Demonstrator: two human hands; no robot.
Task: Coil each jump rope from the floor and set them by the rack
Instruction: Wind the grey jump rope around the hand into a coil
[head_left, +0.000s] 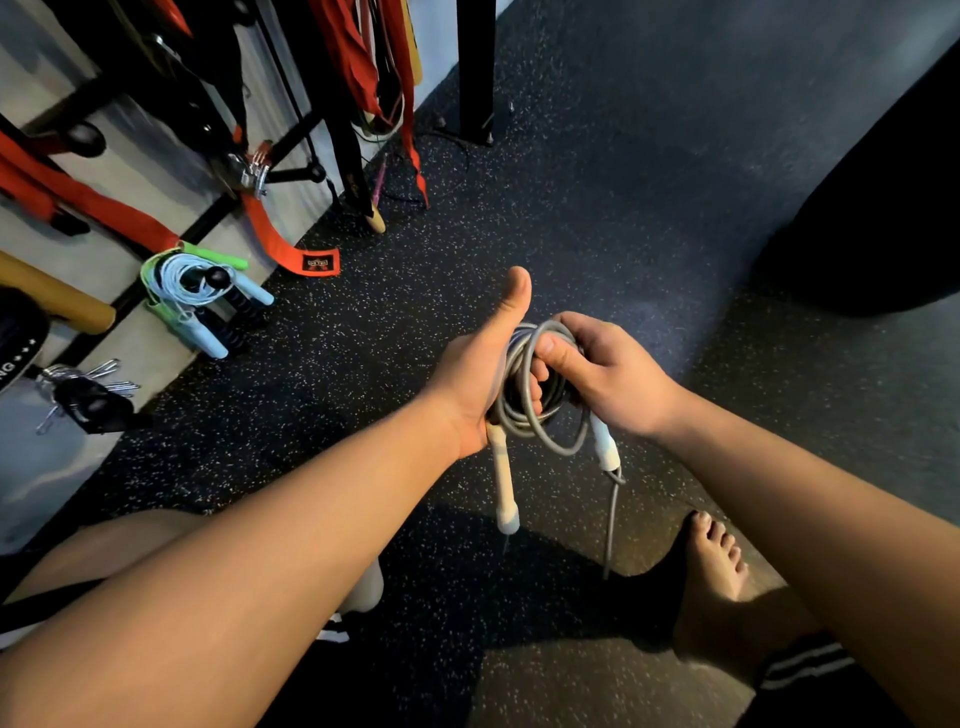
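1. A grey cord jump rope with white plastic handles (514, 415) is held above the black speckled rubber floor (571, 208). It is in front of the seated person and well apart from the black metal rack (296, 137) at the upper left.
2. The left hand (480, 374) is passed through the coil. Its thumb is stretched straight up, clear of the cord. Its fingers are curled inside the loops, with their tips partly hidden.
3. The coil is gripped from the other side by the right hand (608, 374), and the strands are pinched between its thumb (558, 353) and curled fingers.
4. One white handle (504, 483) hangs below the left palm. The other white handle (605, 447) hangs below the right hand, and a loose grey tail (613, 519) drops from it toward the floor.
5. The step in hand is judged to be the closing of the coil. It would be done well if the loose tail were taken up into a last loop of matching size and the strands were kept flat and untwisted. Both handles should be brought side by side, so that the bundle is not sprung open when set down.
6. No bin, basket or box can be seen. At the rack's foot a light-blue coiled jump rope (192, 283) and a green jump rope (215, 254) are bundled together. Whether they are on a peg or on the floor cannot be told. Red webbing straps (104, 208) are hung from the rack.
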